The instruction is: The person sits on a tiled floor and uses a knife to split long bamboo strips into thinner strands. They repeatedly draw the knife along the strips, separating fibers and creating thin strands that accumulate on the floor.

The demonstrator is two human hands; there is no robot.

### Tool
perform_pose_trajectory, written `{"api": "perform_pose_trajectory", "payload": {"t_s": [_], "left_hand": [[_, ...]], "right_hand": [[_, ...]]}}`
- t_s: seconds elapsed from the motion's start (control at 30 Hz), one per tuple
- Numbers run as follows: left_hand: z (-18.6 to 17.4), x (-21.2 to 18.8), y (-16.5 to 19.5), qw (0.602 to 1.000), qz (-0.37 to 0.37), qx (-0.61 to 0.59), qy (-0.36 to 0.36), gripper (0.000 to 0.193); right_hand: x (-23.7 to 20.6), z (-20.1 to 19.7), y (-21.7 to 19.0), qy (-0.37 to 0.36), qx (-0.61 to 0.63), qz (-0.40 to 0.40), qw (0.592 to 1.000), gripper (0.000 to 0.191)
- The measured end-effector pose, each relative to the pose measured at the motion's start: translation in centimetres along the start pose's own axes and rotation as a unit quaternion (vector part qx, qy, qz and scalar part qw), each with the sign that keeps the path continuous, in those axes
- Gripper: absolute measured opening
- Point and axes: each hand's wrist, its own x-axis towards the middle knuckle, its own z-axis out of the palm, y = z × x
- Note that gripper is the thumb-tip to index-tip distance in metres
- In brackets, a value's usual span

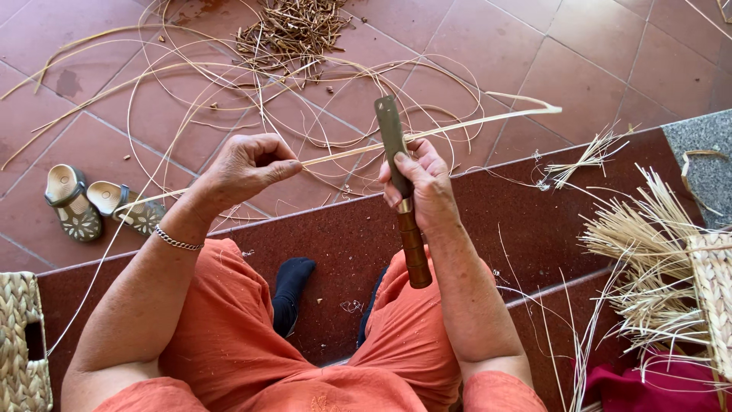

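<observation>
My left hand (245, 166) pinches a long pale cane strip (473, 123) that runs from lower left to upper right. My right hand (422, 183) grips a knife (392, 133) with a flat metal blade pointing up and a brown wooden handle (415, 255) pointing down toward my lap. The blade lies against the strip between the two hands. A silver bracelet (177, 243) circles my left wrist. I sit in orange trousers with dark socks (292, 284) on a dark red step.
Thin cane loops (229, 84) and a pile of brown shavings (293, 27) cover the tiled floor. A pair of sandals (91, 204) lies at left. Straw bundles (648, 252) and a woven basket edge (713, 290) are at right; another woven basket (19, 343) at lower left.
</observation>
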Motion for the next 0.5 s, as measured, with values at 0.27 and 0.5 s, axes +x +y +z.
{"api": "perform_pose_trajectory", "payload": {"t_s": [0.27,0.5], "left_hand": [[-0.9,-0.3,-0.9,0.998,-0.014,-0.054,-0.043,0.013],[-2.9,-1.2,-0.8,0.999,-0.047,-0.017,-0.015,0.014]], "right_hand": [[0.3,-0.8,-0.8,0.047,-0.03,-0.018,0.998,0.014],[0.4,-2.3,-1.6,0.035,0.009,-0.05,0.998,0.013]]}}
